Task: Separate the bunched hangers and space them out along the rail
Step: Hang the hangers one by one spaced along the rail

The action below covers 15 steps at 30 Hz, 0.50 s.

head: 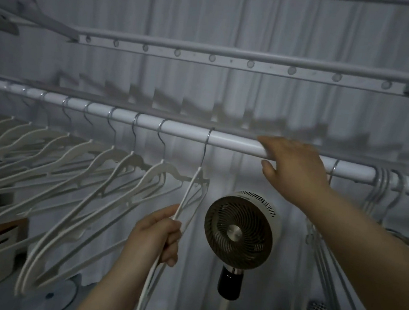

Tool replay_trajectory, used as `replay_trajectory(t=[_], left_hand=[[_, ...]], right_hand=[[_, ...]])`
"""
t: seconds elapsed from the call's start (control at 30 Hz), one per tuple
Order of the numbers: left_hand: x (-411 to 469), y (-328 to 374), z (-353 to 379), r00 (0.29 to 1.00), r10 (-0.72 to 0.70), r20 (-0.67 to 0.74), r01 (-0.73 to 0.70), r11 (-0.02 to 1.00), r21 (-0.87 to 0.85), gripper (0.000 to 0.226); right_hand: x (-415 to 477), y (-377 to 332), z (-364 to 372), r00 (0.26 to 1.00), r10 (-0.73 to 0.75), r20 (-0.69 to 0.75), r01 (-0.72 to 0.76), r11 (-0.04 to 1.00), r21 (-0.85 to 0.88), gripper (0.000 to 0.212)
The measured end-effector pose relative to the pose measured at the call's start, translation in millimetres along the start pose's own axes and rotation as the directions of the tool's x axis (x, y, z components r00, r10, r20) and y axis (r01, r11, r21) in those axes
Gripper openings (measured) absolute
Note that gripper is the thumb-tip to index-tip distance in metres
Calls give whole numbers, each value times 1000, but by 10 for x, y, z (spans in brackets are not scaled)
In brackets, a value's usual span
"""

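**White hanger gripped below the rail, bunch waiting at the right**

White and round, the rail runs across the view from the upper left down to the right edge. Along its left half hangs a row of pale hangers, their metal hooks set apart from one another. The hanger at the right end of that row hooks over the rail near its middle. The left hand clenches round this hanger's near arm well below the hook, fingers curled about the thin white bar.

The right hand grasps the rail just to the right of that hook, fingers laid over the top and thumb underneath. Past the wrist one lone hook sits on the rail, and beyond it a tight bunch of hangers crowds together near the right edge, hooks touching.

Behind the rail stands a round fan on a dark stem, in front of a pale pleated curtain. Above, a grey bar with a line of holes crosses the frame.
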<state>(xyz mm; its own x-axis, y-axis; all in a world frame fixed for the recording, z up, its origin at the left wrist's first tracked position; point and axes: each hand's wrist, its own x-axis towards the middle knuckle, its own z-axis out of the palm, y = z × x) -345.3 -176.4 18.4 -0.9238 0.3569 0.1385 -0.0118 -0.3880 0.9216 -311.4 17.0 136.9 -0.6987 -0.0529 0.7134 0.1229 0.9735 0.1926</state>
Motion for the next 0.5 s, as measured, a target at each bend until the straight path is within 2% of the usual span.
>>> replay_trajectory(t=[0.2, 0.5], left_hand=[[32, 53, -177, 999, -30, 16, 30, 999, -22, 45], [69, 51, -305, 997, -50, 50, 52, 998, -36, 47]], right_hand=[[-7, -54, 33, 999, 41, -19, -42, 999, -4, 47], [-13, -55, 122, 997, 22, -79, -23, 1000, -12, 46]])
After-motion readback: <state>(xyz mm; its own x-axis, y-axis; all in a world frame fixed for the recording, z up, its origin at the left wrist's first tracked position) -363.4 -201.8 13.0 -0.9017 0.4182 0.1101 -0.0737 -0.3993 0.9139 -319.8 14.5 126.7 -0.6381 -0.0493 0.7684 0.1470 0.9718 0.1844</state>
